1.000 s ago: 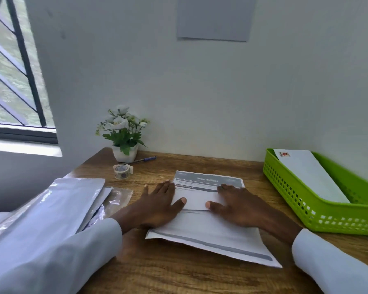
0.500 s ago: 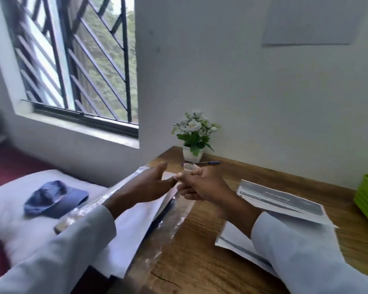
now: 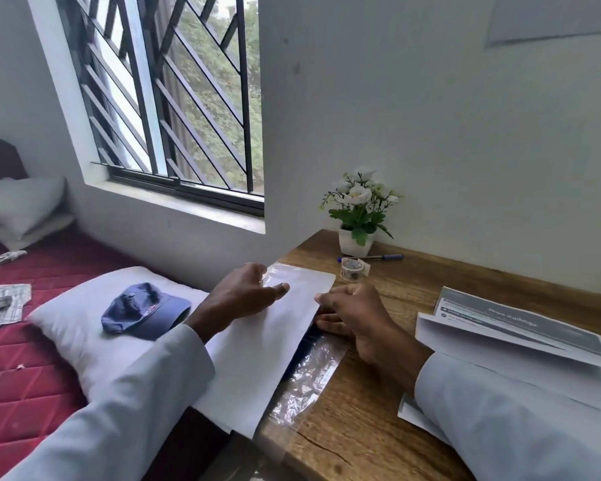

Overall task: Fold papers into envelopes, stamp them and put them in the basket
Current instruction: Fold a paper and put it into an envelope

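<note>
On a wooden worktop (image 3: 379, 404) beside a barred window (image 3: 174, 98) and bed (image 3: 25, 369), the left hand (image 3: 243, 296) lies flat on the white envelope (image 3: 257, 355) while the right hand (image 3: 354, 317) pinches its edge.

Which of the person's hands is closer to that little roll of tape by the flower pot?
Right. The right hand lies just in front of the tape roll, a small gap between them. The left hand rests on the white envelopes, farther off to the left.

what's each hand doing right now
left hand: open, resting flat on the white envelope stack.
right hand: fingers at the stack's right edge; whether it grips cannot be told.
</note>
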